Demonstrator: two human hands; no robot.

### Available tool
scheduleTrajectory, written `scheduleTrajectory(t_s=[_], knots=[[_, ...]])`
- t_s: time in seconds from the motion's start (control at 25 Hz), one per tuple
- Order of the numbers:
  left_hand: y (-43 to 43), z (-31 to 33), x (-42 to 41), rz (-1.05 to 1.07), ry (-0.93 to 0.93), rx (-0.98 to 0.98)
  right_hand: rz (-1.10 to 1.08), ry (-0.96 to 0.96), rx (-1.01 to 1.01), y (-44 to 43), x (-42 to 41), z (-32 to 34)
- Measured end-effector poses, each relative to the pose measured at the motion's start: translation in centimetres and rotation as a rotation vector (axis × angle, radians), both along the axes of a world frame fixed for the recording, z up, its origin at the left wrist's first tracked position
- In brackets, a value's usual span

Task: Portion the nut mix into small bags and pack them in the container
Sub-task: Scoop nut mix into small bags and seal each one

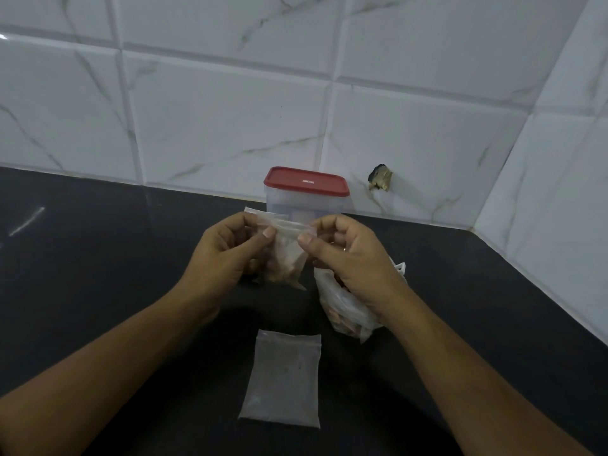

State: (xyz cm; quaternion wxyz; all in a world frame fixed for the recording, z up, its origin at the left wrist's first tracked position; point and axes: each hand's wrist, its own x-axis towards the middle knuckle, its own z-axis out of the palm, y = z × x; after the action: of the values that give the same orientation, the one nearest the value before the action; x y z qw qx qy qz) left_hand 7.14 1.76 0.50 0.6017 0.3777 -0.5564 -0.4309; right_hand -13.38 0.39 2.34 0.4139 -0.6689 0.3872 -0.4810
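Note:
A small clear zip bag (287,258) with nuts in its bottom hangs above the black counter. My left hand (227,248) pinches its top strip on the left, and my right hand (348,255) pinches the same strip on the right. Behind the bag stands a clear container (306,200) with a red lid on it. The large bag of nut mix (345,311) lies on the counter under my right wrist. An empty flat zip bag (283,380) lies near the front, between my forearms.
The black counter (98,274) meets white marble-look wall tiles (230,126) at the back and on the right. A small hole with debris (380,181) marks the wall right of the container. A white plastic piece (402,268) peeks out behind my right hand.

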Motion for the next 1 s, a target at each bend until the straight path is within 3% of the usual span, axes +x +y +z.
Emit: scheduleTrajectory(t_s=[0.4, 1.0], knots=[[0.0, -0.2, -0.3, -0.036, 0.012, 0.021, -0.019, -0.088, 0.033, -0.1, -0.1, 0.1], [-0.8, -0.2, 0.7, -0.030, 0.055, 0.115, -0.044, 0.009, 0.001, 0.3, -0.2, 0.4]])
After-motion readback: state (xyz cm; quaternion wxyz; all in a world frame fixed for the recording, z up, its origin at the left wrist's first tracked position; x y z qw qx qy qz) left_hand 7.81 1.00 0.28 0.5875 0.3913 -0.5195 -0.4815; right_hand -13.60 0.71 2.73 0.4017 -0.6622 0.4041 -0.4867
